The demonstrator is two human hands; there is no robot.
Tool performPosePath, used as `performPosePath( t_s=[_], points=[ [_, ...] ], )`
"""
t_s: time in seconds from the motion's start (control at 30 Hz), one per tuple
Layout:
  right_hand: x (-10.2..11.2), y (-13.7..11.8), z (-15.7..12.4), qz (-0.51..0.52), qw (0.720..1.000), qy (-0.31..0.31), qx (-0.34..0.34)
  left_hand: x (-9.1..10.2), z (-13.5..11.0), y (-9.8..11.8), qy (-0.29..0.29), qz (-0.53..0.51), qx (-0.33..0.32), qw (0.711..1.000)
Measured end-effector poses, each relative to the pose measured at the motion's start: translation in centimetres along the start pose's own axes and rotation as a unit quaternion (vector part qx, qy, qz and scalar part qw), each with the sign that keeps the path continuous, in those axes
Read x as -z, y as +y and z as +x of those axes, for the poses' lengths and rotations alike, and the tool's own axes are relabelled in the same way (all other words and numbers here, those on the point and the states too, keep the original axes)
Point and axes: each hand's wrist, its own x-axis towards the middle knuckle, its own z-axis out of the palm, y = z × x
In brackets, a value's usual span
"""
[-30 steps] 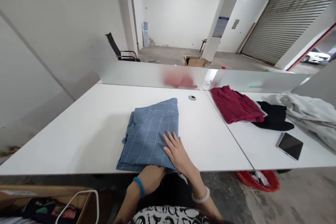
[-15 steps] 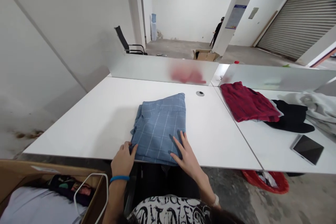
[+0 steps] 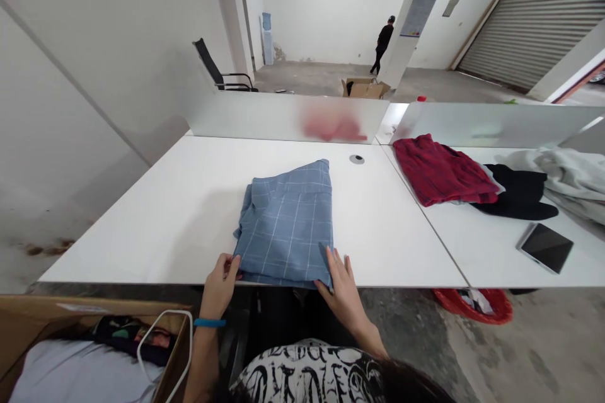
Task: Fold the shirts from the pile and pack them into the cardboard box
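Note:
A folded blue shirt (image 3: 288, 227) with thin white check lines lies on the white table (image 3: 189, 220), close to its near edge. At its near left corner, my left hand (image 3: 221, 278) has the cloth pinched between thumb and bent fingers. My right hand (image 3: 343, 289) rests at the near right corner, fingers stretched along the shirt's side and thumb by the front edge. The fold is uneven at the far left, where some cloth bunches out.
A dark red plaid garment (image 3: 442, 170), a black garment (image 3: 513, 192) and pale cloth (image 3: 576, 176) lie to the right, beside a dark-screened device (image 3: 546, 247). A cardboard box (image 3: 177, 352) of clothes stands lower left. A frosted divider (image 3: 246, 116) runs behind; a person (image 3: 384, 44) is beyond.
My right hand has slid from on top of the shirt to its near right corner. My left hand stays at the left corner. The distant person has come out from behind the pillar.

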Motion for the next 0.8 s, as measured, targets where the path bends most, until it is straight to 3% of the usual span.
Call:
performPosePath(
  t_s=[0.13, 0.33, 0.43, 0.53, 0.67, 0.8],
  points=[
    [-0.4, -0.3, -0.1, 0.033, 0.999, 0.005, 0.000, 0.0, -0.4, -0.7, 0.000, -0.137, -0.008, 0.991],
    [-0.7, -0.6, -0.1, 0.112, 0.993, 0.018, -0.019, 0.5, -0.9, -2.0, 0.013, -0.151, 0.015, 0.988],
    [-0.3, -0.4, 0.0, 0.121, 0.992, 0.023, -0.027, 0.7, 0.4, -0.8, 0.070, -0.011, -0.007, 0.997],
    [0.2, -0.1, 0.3, 0.119, 0.992, 0.021, -0.025, -0.1, 3.3, 2.3, 0.113, 0.175, -0.066, 0.976],
    [0.3, 0.3, 0.2, 0.104, 0.994, 0.009, -0.012, -2.7, 8.0, 6.0, 0.046, 0.351, -0.043, 0.934],
    [-0.1, 0.2, 0.1, 0.089, 0.996, 0.014, 0.000, -4.6, 10.5, 6.7, -0.012, 0.420, -0.018, 0.907]
  ],
)
